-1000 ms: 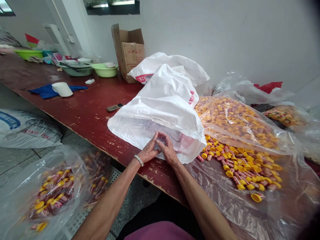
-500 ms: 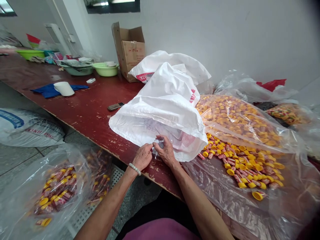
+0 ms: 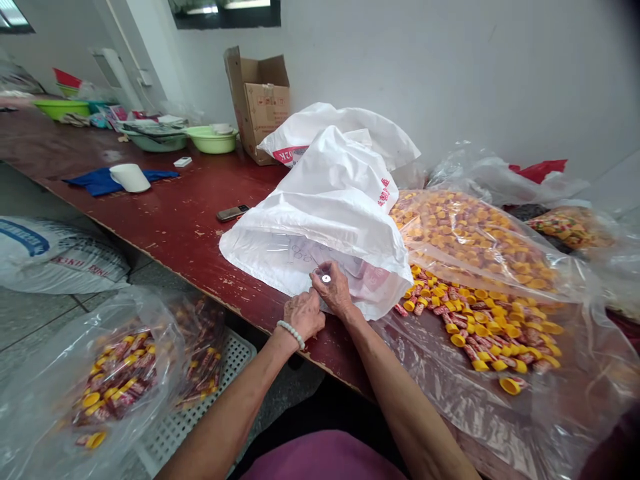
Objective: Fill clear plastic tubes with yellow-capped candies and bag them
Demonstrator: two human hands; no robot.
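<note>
A white woven sack (image 3: 330, 200) lies on the red table with its mouth open toward me. My right hand (image 3: 334, 290) is at the mouth, fingers closed around a small clear piece with a round silvery disc (image 3: 326, 278). Against it, just to the left, is my left hand (image 3: 304, 313), with a beaded bracelet on the wrist. Its fingers are curled, and what they hold is hidden. Inside the sack, clear plastic with faint markings (image 3: 357, 267) shows.
Yellow-capped, red-wrapped pieces (image 3: 485, 320) spread at the right beside a full clear bag (image 3: 465, 227). A phone (image 3: 233, 213) lies left of the sack. Behind stand a carton (image 3: 267, 113) and a green basin (image 3: 213, 140). Another clear bag (image 3: 165, 360) is low at the left.
My left hand has shifted right and turned, its fingers curling beside my right hand. The silvery disc in my right hand now faces up.
</note>
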